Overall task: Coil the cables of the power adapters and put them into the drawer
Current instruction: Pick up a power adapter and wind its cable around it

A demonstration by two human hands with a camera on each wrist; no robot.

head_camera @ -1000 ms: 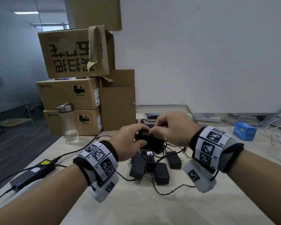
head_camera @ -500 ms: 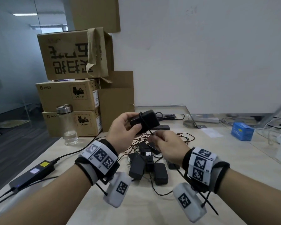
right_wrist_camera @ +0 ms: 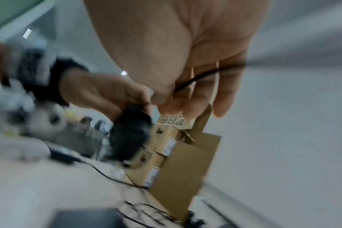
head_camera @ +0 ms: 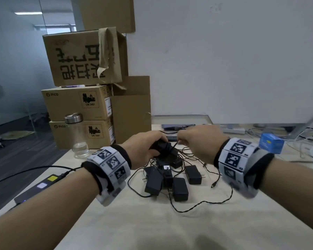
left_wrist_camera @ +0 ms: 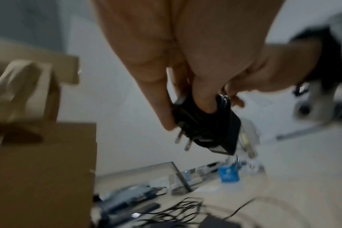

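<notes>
My left hand [head_camera: 148, 147] grips a black power adapter [head_camera: 163, 147] above the table, with cable turns wound round its body; the left wrist view shows the same adapter [left_wrist_camera: 207, 129] with its two plug prongs pointing down. Just right of it, my right hand [head_camera: 193, 141] pinches that adapter's thin black cable [head_camera: 174, 145], which runs across the fingers [right_wrist_camera: 203, 86] in the right wrist view. Several more black adapters [head_camera: 172, 179] lie in a pile with tangled cables on the table [head_camera: 152, 222] under my hands. No drawer is in view.
Stacked cardboard boxes [head_camera: 81, 98] stand at the back left, with a clear bottle [head_camera: 77, 136] in front. A black power brick [head_camera: 38, 186] with its cable lies at the left edge. A blue box [head_camera: 271, 145] and loose wires sit at the right; a glass panel [head_camera: 181, 120] stands behind the pile.
The left hand has lowered the adapter from its raised position. The right hand has swung up from below to beside it, carrying the cable round the adapter.
</notes>
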